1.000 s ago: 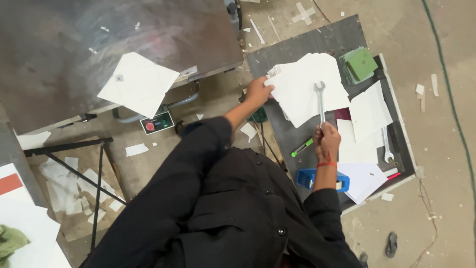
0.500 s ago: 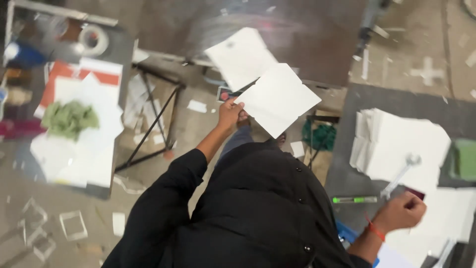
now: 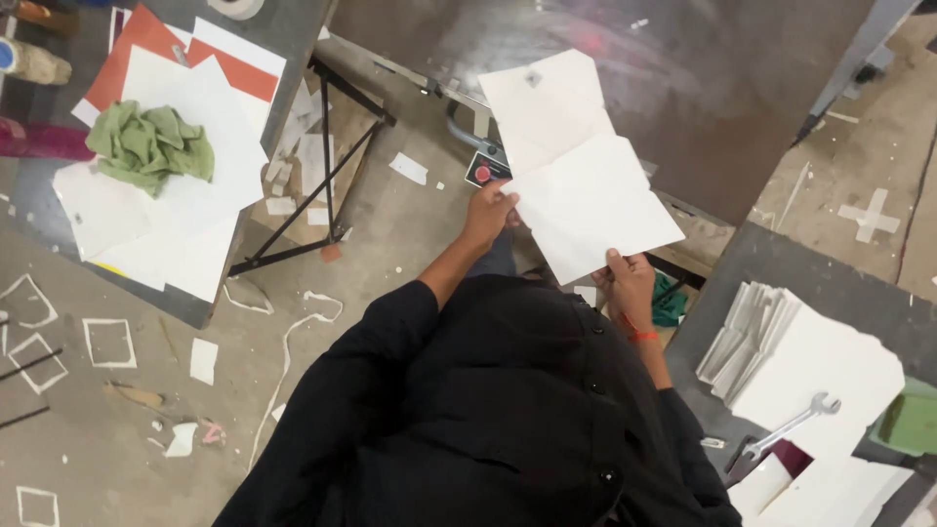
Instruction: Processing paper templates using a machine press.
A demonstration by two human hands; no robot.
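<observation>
I hold a white sheet of paper [image 3: 595,210] with both hands in front of my black jacket. My left hand [image 3: 488,213] pinches its left edge. My right hand [image 3: 627,280], with a red band at the wrist, grips its lower corner. The sheet hovers at the near edge of a dark metal table [image 3: 722,88]. It partly covers a second white sheet [image 3: 542,98] lying on that table.
A stack of white sheets [image 3: 810,361] with a wrench [image 3: 795,425] on it lies on a dark bench at the right. At the left, a table holds papers and a green rag [image 3: 151,146]. A black metal stand [image 3: 322,185] and paper scraps sit on the floor.
My right hand has left the bench with the wrench and taken the sheet's lower corner. The left hand brought the sheet over the metal table's edge. My view swung left.
</observation>
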